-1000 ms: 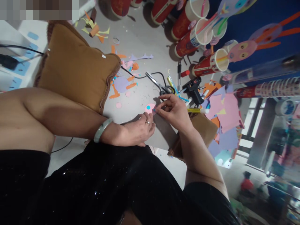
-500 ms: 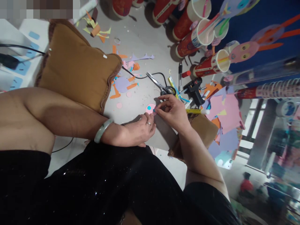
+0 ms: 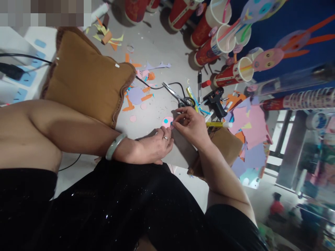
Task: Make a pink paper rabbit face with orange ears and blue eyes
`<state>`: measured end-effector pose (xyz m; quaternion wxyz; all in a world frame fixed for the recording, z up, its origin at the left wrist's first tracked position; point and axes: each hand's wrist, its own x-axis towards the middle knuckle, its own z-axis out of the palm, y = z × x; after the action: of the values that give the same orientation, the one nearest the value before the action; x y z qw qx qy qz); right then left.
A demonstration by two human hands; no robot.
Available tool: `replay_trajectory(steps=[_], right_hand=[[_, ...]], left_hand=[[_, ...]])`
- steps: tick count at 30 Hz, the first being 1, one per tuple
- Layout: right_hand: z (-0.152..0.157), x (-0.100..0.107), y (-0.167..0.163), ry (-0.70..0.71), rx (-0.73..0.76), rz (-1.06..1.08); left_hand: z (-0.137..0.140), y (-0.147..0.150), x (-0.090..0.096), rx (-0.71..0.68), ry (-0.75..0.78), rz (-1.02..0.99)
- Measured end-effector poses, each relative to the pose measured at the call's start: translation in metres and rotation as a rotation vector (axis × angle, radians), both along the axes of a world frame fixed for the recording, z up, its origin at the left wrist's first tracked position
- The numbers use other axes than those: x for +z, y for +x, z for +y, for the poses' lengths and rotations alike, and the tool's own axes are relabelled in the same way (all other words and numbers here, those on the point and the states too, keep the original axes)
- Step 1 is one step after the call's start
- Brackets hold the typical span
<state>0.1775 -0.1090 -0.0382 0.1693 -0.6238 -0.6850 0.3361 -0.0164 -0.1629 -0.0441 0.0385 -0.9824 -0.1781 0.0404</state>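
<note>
A small pink paper cutout [image 3: 169, 119] lies near the table's front edge, with a blue paper dot [image 3: 165, 121] on its left part. My left hand [image 3: 157, 145], with a ring and a pale bangle, has its fingers bent and closed on the cutout's lower edge. From the other side my right hand [image 3: 192, 127] pinches thumb and forefinger together at a second small blue dot [image 3: 171, 123], on the cutout's right part. Fingers cover some of the cutout. Scissors [image 3: 180, 99] lie just beyond my right hand.
A brown cushion [image 3: 89, 76] fills the left side. Paper scraps [image 3: 136, 96] are strewn beside it. A black glue gun [image 3: 217, 103], a pen [image 3: 199, 85] and coloured paper sheets [image 3: 248, 125] lie to the right. Red paper cups [image 3: 205, 52] line the back.
The whole view has shifted slightly. Both hands keep nearly the same pose at the pink cutout, with the right fingertips still at the second blue dot.
</note>
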Motion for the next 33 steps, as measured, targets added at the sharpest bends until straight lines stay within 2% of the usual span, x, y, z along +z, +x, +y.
replay_trajectory(steps=[6,9,13,16,20,27,33], right_hand=[[-0.005,0.007,0.009,0.042,0.005,-0.018],[-0.016,0.013,0.019,0.117,0.013,-0.03],[-0.038,0.013,0.026,0.234,0.162,-0.17],[-0.052,0.007,0.024,0.233,0.27,-0.387],[-0.057,-0.001,0.018,0.248,0.321,-0.628],[-0.053,0.001,0.012,0.236,0.361,-0.751],[-0.052,0.002,0.008,0.234,0.361,-0.765]], left_hand=[[-0.001,-0.001,-0.001,0.005,0.019,-0.033],[0.0,-0.001,0.002,0.01,-0.004,-0.031],[0.002,0.0,0.006,0.0,-0.048,0.025],[0.002,0.0,0.006,-0.001,-0.04,0.028],[0.0,-0.001,0.001,-0.008,0.03,-0.025],[0.0,-0.003,-0.001,-0.004,0.079,-0.047],[0.0,-0.003,-0.001,-0.009,0.089,-0.067]])
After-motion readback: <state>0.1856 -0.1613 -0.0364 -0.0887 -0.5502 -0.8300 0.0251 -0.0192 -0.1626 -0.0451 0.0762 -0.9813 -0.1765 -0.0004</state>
